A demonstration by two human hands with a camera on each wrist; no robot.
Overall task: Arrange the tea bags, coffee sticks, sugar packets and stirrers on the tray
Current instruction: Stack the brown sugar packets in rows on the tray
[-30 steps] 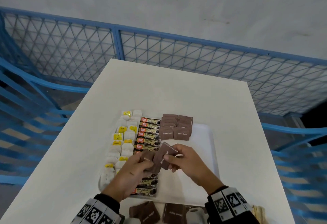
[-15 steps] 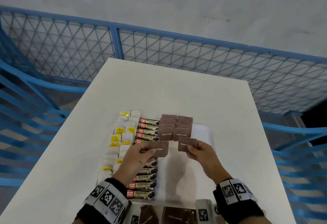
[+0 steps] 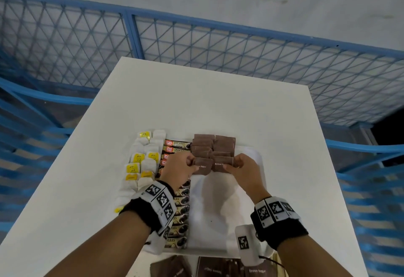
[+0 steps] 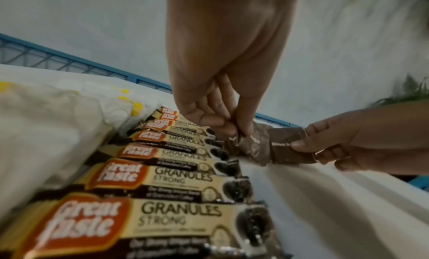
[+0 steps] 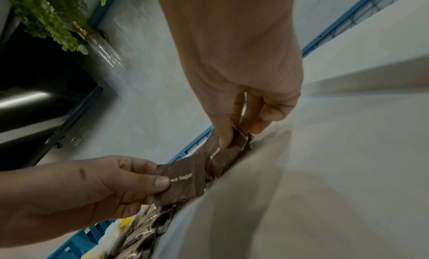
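Right now both hands work at the near end of the brown sugar packets (image 3: 213, 147) stacked in two overlapping columns on the far-centre part of the white tray (image 3: 220, 217). Left hand (image 3: 181, 168) pinches a brown sugar packet (image 3: 202, 166) w/ thumb and curled fingers (image 4: 228, 129) on its left edge; in the left wrist view the packet sits just right of the coffee sticks (image 4: 176, 173). Right hand (image 3: 241, 166) pinches a second brown sugar packet (image 3: 219, 165) by its right edge, thumb on the printed face, other fingers (image 5: 267, 116) curled behind. The 2 held packets sit side by side, edges touching or overlapping, low over the tray; can't tell if they rest on it. Coffee sticks run in one near-to-far column left of the sugar, partly under the left wrist. Tea bags (image 3: 142, 163), white w/ yellow tags, fill two columns at the tray's left edge. More brown sugar packets (image 3: 218, 268) lie on the desk (image 3: 196, 101) at the near edge, off the tray. Wrist bands w/ square markers on both arms. Blue mesh fence (image 3: 196, 42) beyond the desk; right wrist view shows a green plant (image 5: 48, 15) in a glass vase.
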